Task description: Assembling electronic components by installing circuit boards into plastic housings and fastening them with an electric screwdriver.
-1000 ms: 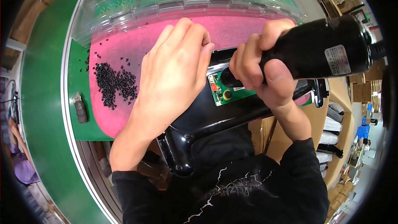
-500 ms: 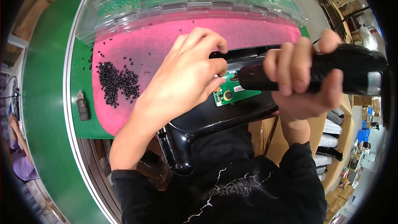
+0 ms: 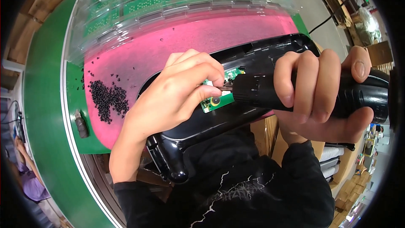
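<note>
My right hand (image 3: 318,86) is wrapped round a black electric screwdriver (image 3: 255,89), held level with its bit pointing left. The thumb and forefinger of my left hand (image 3: 168,90) are pinched together at the bit's tip. Whatever lies between those fingertips is too small and hidden to name. Just below the bit is a green circuit board (image 3: 228,100) with a round yellow-rimmed part, sitting in a glossy black plastic housing (image 3: 198,128). My left hand covers part of the board and of the housing.
Small black screws (image 3: 105,100) lie heaped on the pink mat (image 3: 145,57), left of my hand. A dark wrapped tool (image 3: 81,126) rests on the green table edge. Clear plastic trays (image 3: 168,12) holding green boards stand at the back. Another person (image 3: 33,185) is at far left.
My left fingertips have come to the bit's tip and closed there. The screwdriver has dropped slightly and turned more level. In the picture, the mat and screw heap have shifted left.
</note>
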A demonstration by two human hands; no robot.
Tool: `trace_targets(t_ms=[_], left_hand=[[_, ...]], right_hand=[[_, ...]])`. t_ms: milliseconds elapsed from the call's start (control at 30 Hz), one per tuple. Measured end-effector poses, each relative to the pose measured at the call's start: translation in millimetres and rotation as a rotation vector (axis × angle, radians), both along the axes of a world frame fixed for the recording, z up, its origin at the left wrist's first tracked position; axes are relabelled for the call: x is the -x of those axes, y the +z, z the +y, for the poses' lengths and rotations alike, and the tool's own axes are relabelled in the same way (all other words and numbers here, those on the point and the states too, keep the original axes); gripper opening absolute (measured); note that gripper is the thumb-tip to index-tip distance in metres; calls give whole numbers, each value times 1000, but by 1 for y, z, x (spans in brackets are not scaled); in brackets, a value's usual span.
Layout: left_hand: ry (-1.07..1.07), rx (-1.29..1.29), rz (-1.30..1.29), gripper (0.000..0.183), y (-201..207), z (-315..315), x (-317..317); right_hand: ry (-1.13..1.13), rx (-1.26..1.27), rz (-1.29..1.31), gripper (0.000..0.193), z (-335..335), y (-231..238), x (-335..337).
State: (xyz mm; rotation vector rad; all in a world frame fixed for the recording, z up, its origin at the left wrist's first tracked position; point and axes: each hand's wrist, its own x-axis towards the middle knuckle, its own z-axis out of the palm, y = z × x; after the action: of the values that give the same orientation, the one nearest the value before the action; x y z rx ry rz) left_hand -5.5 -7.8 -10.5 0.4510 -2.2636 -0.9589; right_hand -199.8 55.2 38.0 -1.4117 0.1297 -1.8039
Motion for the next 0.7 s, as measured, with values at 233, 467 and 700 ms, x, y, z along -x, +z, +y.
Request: trace_targets(t_ms=[233, 467, 700], left_hand=[[-28, -37, 128, 14, 4, 0, 5], [279, 110, 40, 6, 1, -2, 6], [304, -1, 24, 12, 0, 5, 4]], right_hand=[[-24, -68, 119, 40, 9, -3, 19], [-139, -242, 305, 40, 23, -11, 34], [-316, -337, 313, 33, 20, -22, 38]])
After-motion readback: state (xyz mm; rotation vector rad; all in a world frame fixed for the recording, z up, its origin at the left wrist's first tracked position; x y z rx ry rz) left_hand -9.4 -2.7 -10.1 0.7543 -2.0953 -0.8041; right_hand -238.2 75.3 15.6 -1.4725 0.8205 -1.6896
